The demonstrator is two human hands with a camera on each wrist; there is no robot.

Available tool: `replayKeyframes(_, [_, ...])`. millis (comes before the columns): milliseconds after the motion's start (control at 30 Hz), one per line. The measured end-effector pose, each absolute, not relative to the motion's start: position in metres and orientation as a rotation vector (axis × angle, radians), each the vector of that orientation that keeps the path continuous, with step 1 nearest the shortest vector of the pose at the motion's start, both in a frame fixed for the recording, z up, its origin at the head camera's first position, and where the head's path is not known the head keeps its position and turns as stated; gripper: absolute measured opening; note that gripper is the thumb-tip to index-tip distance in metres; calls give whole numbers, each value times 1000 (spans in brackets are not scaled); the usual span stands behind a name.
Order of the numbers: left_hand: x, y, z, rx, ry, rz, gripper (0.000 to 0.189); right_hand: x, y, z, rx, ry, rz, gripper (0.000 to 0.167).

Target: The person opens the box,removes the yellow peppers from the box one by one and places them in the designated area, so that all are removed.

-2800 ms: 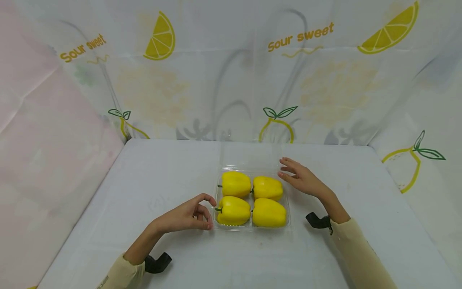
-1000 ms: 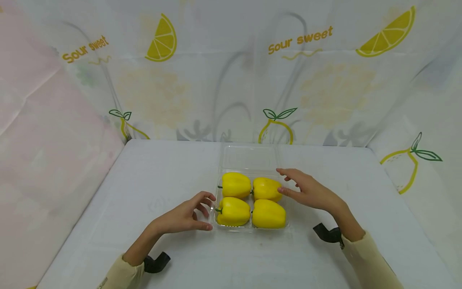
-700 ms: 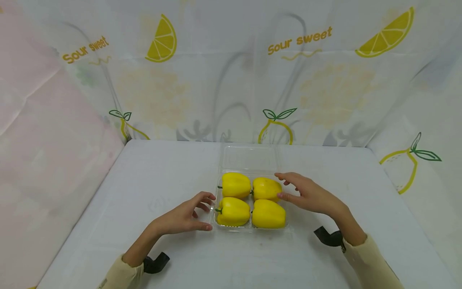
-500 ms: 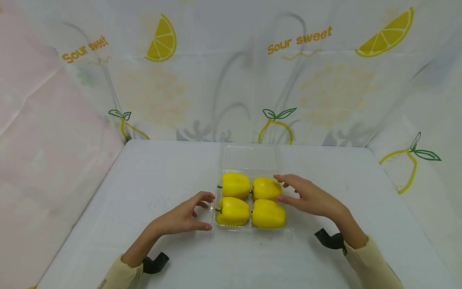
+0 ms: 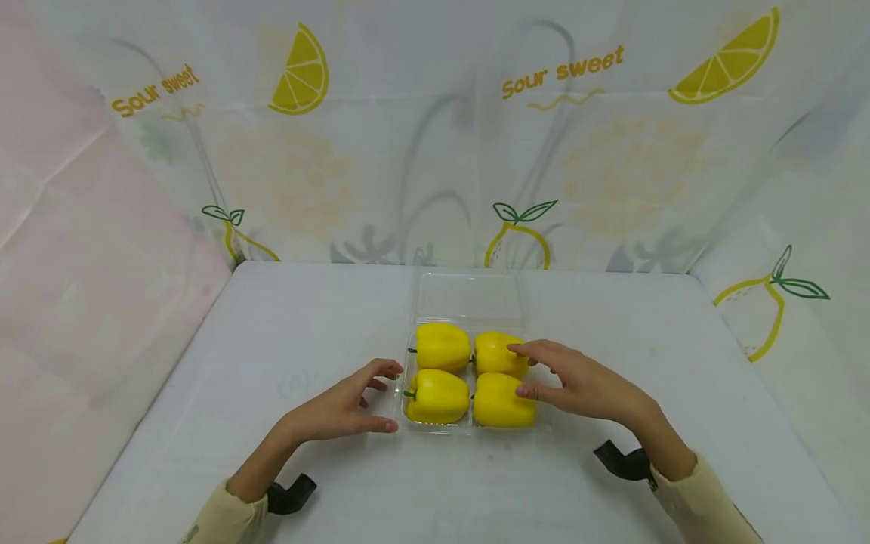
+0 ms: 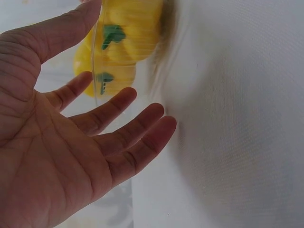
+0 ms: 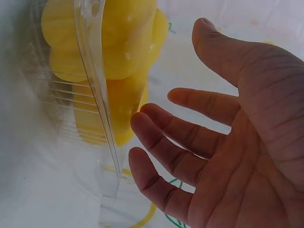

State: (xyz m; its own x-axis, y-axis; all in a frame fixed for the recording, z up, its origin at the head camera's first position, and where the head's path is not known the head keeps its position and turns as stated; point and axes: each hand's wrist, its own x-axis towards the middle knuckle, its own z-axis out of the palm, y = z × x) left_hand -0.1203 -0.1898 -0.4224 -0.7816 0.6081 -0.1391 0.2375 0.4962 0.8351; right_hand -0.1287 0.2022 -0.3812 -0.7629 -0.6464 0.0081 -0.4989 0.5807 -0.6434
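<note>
Several yellow bell peppers fill a clear plastic clamshell box (image 5: 435,430) in two rows; one is the front left bell pepper (image 5: 438,397). The lid (image 5: 469,296) is folded back, away from the person. My left hand (image 5: 336,404) is beside the box's left side, thumb and fingers spread and holding nothing. In the left wrist view, green stems show through the plastic near its fingers. My right hand (image 5: 578,381) is at the right side, its fingertips overlapping the back right bell pepper (image 5: 491,351) and front right bell pepper (image 5: 496,408). In the right wrist view, its relaxed fingers grip nothing beside the ribbed box wall (image 7: 90,121).
A white-covered table (image 5: 306,325) extends around the box. Behind it hangs a printed cloth backdrop (image 5: 381,166) with lemon drawings, and a pinkish cloth (image 5: 102,302) closes off the left side. Black curved pieces (image 5: 292,495) sit at both wrists.
My right hand has come from the far right corner of the box toward the front, its fingertips now over the right bell peppers. My left thumb and fingers have spread slightly; the box stays put.
</note>
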Motion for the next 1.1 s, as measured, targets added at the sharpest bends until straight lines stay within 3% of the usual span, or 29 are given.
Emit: replayKeyframes(1100, [-122, -191, -424, 695, 2322, 1183, 74, -119, 184, -393, -1047, 2631, -773, 72])
